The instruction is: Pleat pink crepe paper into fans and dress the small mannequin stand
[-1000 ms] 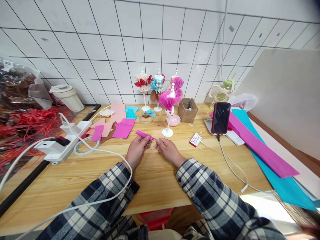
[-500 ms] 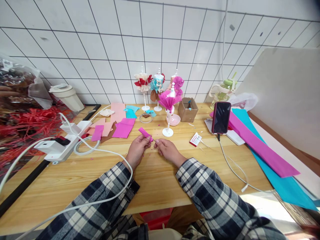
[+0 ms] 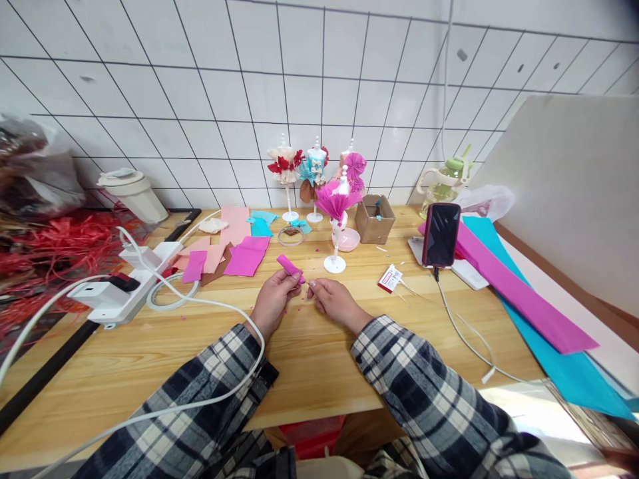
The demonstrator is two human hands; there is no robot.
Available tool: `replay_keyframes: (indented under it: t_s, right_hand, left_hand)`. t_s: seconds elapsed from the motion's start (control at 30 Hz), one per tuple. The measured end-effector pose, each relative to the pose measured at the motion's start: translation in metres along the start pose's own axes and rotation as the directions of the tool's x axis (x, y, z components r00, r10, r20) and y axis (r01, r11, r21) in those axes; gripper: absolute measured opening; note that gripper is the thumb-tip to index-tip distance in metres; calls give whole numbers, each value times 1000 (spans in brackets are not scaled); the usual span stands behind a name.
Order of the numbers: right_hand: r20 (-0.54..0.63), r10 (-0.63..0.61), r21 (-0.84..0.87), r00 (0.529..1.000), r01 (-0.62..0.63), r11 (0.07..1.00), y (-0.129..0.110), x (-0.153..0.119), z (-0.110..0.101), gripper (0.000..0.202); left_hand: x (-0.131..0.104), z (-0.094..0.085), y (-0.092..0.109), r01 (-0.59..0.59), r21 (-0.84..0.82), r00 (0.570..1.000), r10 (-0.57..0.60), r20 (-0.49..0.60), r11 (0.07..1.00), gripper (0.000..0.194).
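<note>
The left hand (image 3: 275, 298) pinches a magenta strip (image 3: 288, 265) over the bench (image 3: 314, 362); the right hand (image 3: 335, 301), close by, has its fingers bunched, on what I cannot tell. A white cable (image 3: 214, 303) crosses the left sleeve (image 3: 204, 366). Beyond stands a ruffled form (image 3: 339, 203), near a bowl (image 3: 352, 241) and box (image 3: 375, 226); a phone (image 3: 442, 234) stands further right.

Left hand (image 3: 272, 297) pinches magenta strip (image 3: 288, 265); right hand (image 3: 333, 301) just beside; magenta-skirted mannequin (image 3: 340, 203) upright beyond.
</note>
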State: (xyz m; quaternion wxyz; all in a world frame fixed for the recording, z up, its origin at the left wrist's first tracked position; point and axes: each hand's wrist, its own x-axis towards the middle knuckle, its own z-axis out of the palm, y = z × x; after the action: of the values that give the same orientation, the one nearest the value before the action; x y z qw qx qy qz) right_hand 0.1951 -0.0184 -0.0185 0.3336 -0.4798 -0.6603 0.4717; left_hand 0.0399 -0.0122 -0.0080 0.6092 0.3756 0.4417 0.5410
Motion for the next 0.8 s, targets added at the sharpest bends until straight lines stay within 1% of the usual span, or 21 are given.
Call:
replay_keyframes:
  t_s: [0.33,0.47,0.53,0.6,0.73,0.8]
  right_hand:
    - [4,0,-7,1000,0,1000,2,0,0,39]
    - [-18,-6,-19,1000,6,1000,3,1,0,41]
    - [-56,-17,-29,998,15,999,3,2,0,42]
    - [-119,-31,-38,992,26,999,3,2,-1,42]
    - [-249,-66,-60,966,52,997,2,2,-5,39]
    - [-279,-74,-50,957,62,997,3,2,-7,37]
  left_hand:
    - [1,0,0,8,-3,1000,-8,-8,1000,31]
    - [1,0,1,7,-24,999,-8,-44,1000,33]
    - [2,1,1,5,-39,997,-8,-75,999,34]
    - [2,1,0,7,-39,996,-10,-89,999,35]
    - [3,1,0,3,-13,998,-3,-60,1000,42]
    - [2,2,1,-2,-11,998,2,-58,1000,45]
